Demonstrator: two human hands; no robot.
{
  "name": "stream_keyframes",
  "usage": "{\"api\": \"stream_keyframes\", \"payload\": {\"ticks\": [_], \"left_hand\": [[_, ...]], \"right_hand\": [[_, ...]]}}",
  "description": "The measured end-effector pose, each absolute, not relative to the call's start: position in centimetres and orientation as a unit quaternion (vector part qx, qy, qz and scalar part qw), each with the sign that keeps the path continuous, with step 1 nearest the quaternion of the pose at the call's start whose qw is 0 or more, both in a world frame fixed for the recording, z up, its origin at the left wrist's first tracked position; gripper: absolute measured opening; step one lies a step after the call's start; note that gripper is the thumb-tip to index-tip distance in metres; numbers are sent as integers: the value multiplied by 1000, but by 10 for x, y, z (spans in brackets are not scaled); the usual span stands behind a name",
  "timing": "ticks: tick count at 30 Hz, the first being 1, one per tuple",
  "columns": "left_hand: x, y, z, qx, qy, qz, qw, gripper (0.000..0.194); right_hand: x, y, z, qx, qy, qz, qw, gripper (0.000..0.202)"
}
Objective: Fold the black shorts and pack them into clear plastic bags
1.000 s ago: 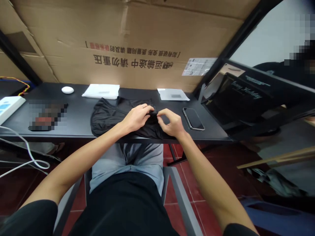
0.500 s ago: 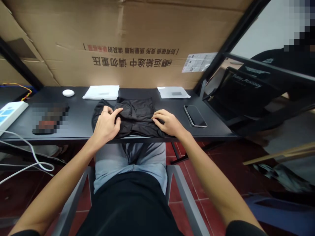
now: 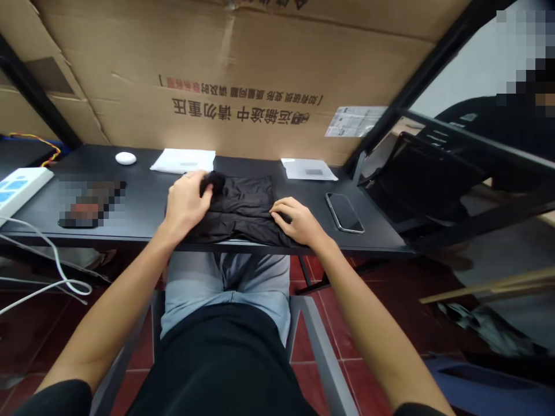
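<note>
A black cloth [image 3: 245,199], wrinkled and folded, lies along the front edge of the dark table. My left hand [image 3: 187,201] grips a bunched part of it at its upper left, fingers curled round the fabric. At the cloth's right side, my right hand [image 3: 295,218] pinches its edge between thumb and fingers. The far left part of the cloth is hidden behind my left hand.
Two white packets [image 3: 184,160] [image 3: 309,169] lie at the table's back, before a cardboard sheet [image 3: 243,58]. A phone [image 3: 344,212] is right of the cloth. Left are a white oval object [image 3: 125,158], a blurred dark item [image 3: 92,204] and a power strip [image 3: 23,188]. A person sits at far right.
My left hand has moved up and away from me, and the cloth's left part is now bunched in it. My right hand stays at the cloth's right edge. The view has shifted slightly.
</note>
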State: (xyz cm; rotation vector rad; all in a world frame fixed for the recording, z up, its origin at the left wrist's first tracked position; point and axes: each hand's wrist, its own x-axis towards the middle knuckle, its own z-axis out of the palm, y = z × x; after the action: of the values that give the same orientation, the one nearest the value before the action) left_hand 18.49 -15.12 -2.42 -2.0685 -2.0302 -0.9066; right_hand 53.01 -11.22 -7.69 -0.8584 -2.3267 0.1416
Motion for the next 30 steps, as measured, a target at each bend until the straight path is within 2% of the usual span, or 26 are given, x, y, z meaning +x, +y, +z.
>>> {"api": "stream_keyframes", "payload": {"ticks": [4,6,10,14,20,22,25,28,30], "left_hand": [[137,-161,-26,-603,-739,-298,37,61],[120,-167,-34,-595,-754,-280,12,63],[104,-171,-45,-609,-742,-278,27,55],[107,-159,-40,-688,-662,-290,72,50],[117,-129,-35,-744,-630,-222,28,43],[118,-126,-35,-745,-626,-230,21,39],[113,-134,-30,-750,-598,-282,14,35],[100,-159,-22,-773,-546,-324,9,31],[90,-183,-19,-801,-510,-313,-18,25]], "right_hand": [[530,-110,-78,-328,-886,53,324,20],[530,-111,-78,-328,-885,53,324,22],[530,-110,-74,-333,-881,79,326,25],[528,-100,-70,-362,-860,81,351,24],[519,-71,-69,-399,-858,67,316,35],[516,-67,-67,-402,-858,72,313,30],[517,-74,-57,-395,-845,69,352,21],[528,-98,-43,-361,-840,74,398,14],[538,-119,-34,-329,-856,94,388,9]]}}
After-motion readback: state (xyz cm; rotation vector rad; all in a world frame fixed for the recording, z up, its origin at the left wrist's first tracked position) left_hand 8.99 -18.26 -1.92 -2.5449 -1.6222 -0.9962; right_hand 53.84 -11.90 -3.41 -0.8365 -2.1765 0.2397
